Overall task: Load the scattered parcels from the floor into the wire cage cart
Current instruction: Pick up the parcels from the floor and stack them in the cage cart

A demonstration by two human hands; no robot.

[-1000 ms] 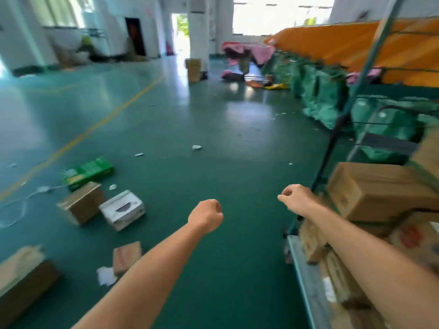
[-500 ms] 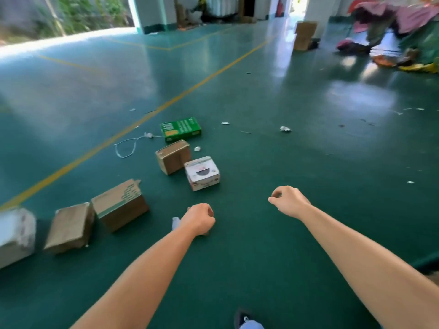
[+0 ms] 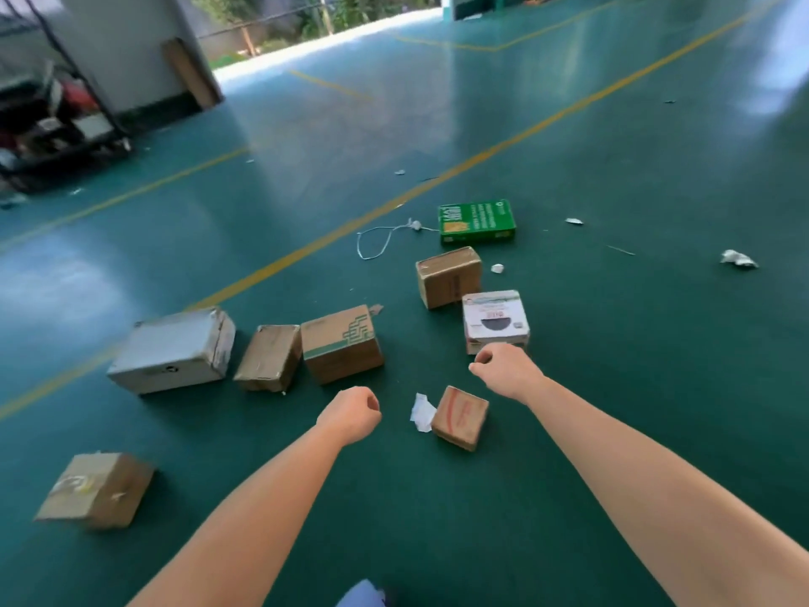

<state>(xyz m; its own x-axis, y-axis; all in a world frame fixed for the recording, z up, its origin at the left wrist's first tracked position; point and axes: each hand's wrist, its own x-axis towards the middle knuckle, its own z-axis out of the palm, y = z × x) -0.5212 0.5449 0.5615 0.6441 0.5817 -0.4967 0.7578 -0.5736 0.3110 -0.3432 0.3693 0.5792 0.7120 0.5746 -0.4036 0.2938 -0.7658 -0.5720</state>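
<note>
View swung left, parcels (image 3: 341, 343) apparently taped cardboard

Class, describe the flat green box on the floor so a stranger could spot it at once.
Follow the yellow floor line to the white cord loop. Just right of it, farthest in the cluster of parcels, lies the flat green box. It alone is bright green with white print; its nearest neighbours are brown cardboard.
</note>
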